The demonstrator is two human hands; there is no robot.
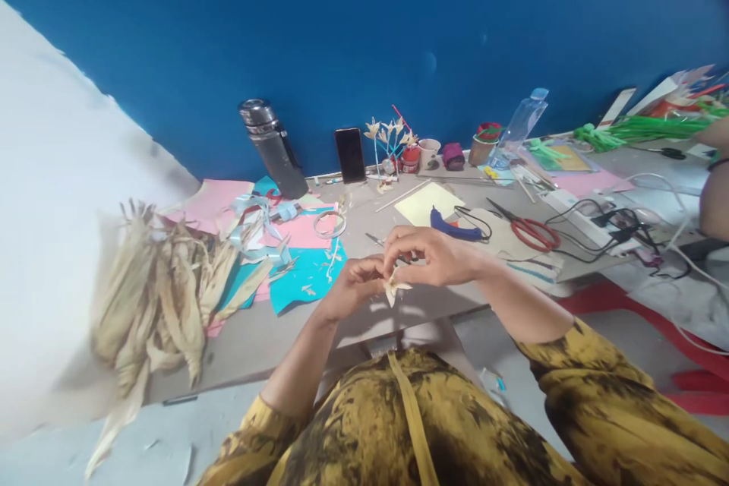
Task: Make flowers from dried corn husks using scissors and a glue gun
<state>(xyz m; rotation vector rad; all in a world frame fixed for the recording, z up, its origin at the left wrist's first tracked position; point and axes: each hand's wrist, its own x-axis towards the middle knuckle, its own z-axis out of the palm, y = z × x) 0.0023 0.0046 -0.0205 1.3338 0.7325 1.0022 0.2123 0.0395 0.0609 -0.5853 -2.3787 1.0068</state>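
Note:
A small cream flower [392, 290], apparently made of corn husk, hangs petals-down between my hands over the table's front edge. My left hand [354, 287] is closed, with thumb and fingertips pinching the flower from the left. From above and the right, the fingers of my right hand [428, 257] close on the same flower; its base is hidden by them. Behind my hands lies a thin pointed tool [374, 239], partly covered. A blue glue gun [452, 226] rests just beyond my right hand. To the left, a teal sheet [301, 281] carries husk scraps.
Dried corn husks [165, 296] are heaped at the left edge. Along the blue wall stand a flask [273, 148], a phone [349, 156], finished husk flowers [390, 135] and a plastic bottle [521, 125]. Red-handled scissors [534, 234] and a cabled power strip [584, 219] lie to the right, near another person's arm [714, 197].

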